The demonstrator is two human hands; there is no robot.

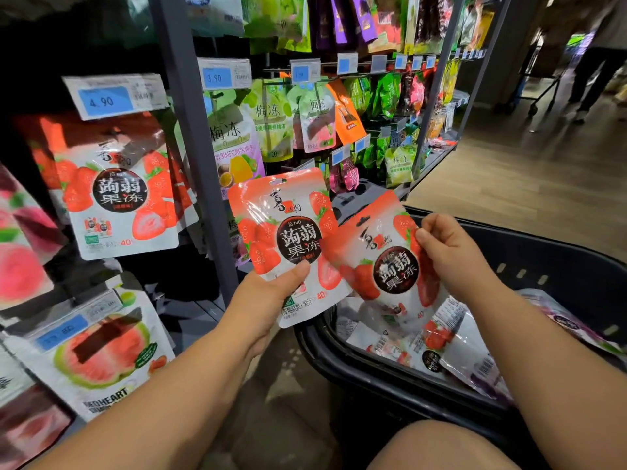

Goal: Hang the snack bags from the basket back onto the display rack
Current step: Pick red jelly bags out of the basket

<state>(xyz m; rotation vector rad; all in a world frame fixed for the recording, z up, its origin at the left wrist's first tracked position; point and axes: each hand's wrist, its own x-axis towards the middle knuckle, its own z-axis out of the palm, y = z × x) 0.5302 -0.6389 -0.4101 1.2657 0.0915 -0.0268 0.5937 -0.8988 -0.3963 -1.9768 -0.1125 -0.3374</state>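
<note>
My left hand (271,293) grips the bottom edge of a strawberry jelly snack bag (285,232), held upright in front of the rack. My right hand (451,256) pinches the right side of a second strawberry bag (383,266), tilted over the black basket (543,266). Matching strawberry bags (115,191) hang on the display rack at the left under a 4.90 price tag (112,96). More snack bags (441,344) lie in the basket, some strawberry, some purple.
A grey rack upright (193,137) stands between the strawberry hook and my left hand. Plum jelly bags (234,144) hang to its right, watermelon bags (101,347) below left. A person's legs (590,79) stand in the aisle at far right. My knee (441,446) is at the bottom.
</note>
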